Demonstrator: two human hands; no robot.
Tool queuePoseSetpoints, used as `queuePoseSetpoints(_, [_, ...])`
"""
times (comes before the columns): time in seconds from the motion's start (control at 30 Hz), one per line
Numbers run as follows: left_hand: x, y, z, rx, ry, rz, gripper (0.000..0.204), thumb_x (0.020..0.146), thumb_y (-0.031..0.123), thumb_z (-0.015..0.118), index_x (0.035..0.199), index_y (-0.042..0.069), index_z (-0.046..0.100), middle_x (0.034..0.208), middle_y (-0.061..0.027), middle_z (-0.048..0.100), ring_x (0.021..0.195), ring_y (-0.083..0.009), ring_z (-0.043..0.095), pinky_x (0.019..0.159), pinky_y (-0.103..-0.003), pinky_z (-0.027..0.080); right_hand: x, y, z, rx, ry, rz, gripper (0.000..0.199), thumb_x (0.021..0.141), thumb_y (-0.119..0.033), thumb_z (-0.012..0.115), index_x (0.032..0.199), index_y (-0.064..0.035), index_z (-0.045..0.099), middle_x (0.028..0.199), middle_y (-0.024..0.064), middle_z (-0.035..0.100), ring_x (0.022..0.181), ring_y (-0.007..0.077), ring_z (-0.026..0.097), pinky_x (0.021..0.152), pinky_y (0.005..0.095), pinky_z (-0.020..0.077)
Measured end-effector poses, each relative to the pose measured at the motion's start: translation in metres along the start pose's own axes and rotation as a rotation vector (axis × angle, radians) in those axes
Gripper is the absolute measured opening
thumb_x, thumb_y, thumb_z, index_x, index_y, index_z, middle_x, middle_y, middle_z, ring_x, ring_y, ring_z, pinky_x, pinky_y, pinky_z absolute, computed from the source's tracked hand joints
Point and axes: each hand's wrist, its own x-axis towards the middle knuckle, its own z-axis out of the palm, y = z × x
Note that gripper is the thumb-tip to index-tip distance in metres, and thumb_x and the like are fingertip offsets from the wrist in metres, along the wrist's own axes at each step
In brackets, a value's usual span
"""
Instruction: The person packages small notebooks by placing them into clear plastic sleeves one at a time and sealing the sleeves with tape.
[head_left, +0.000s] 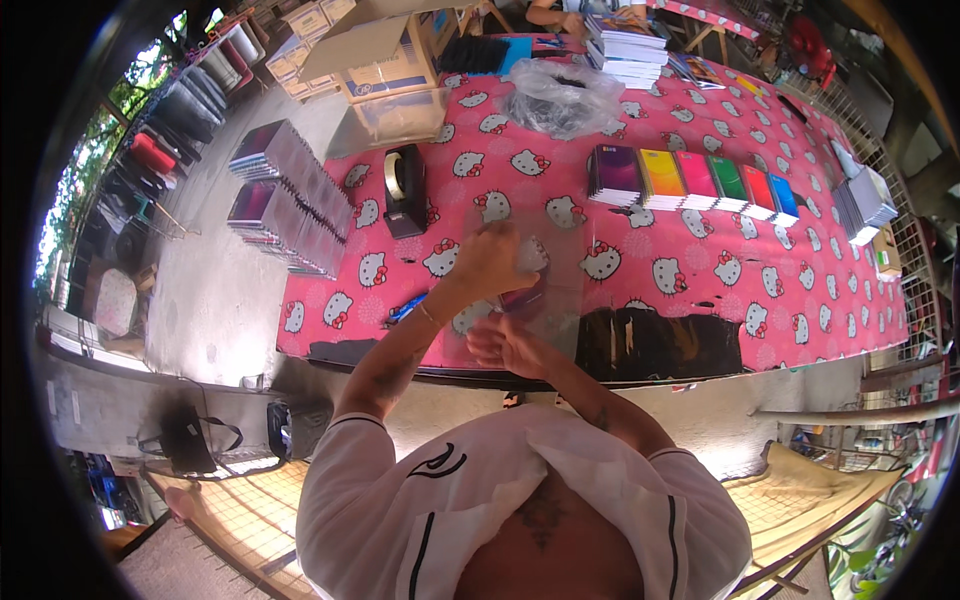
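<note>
A dark purple notebook (524,296) lies at the near edge of the pink table, partly covered by my hands. Around it spreads a sheet or sleeve of transparent plastic (562,320); whether the notebook is inside or under it I cannot tell. Above the notebook's far end, my left hand (495,262) is closed, and what its fingers hold is hidden. My right hand (505,345) is at the near end of the plastic, palm turned inward, its fingers loosely bent and apart. A black tape dispenser (405,195) stands beyond my left forearm, and a small blue item (407,308) lies beside that forearm.
Stacks of notebooks (290,205) line the table's left edge. A row of coloured notebooks (690,180) stands at right centre. Crumpled plastic (562,98), an open carton (390,60) and a book pile (627,52) are at the back, near another person's hand (572,24).
</note>
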Motion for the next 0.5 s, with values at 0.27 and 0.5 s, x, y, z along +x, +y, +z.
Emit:
queuePoseSetpoints(0.27, [-0.101,-0.044,0.081,-1.134,0.228,-0.139,0.058,0.081,0.020,0.078,0.129,0.001,0.052,0.115,-0.0131,0.059,0.102,-0.0236,0.063,0.077,-0.036,0.056,-0.020,-0.105,0.019,-0.971,0.252,-0.494,0.060,0.089,-0.035,0.075,0.135,-0.0045,0.050,0.125,0.0102,0.060,0.118,0.0208,0.056,0.102,0.0361,0.0441])
queuePoseSetpoints(0.5, [-0.051,-0.023,0.028,-0.757,0.451,-0.137,0.031,0.092,0.012,0.062,0.120,-0.003,0.063,0.110,-0.0126,0.066,0.094,-0.0216,0.067,0.077,-0.032,0.055,-0.022,-0.140,0.053,-1.118,0.318,-0.547,0.040,0.091,-0.025,0.071,0.123,-0.0043,0.060,0.111,0.0040,0.066,0.106,0.0163,0.061,0.091,0.0352,0.0485])
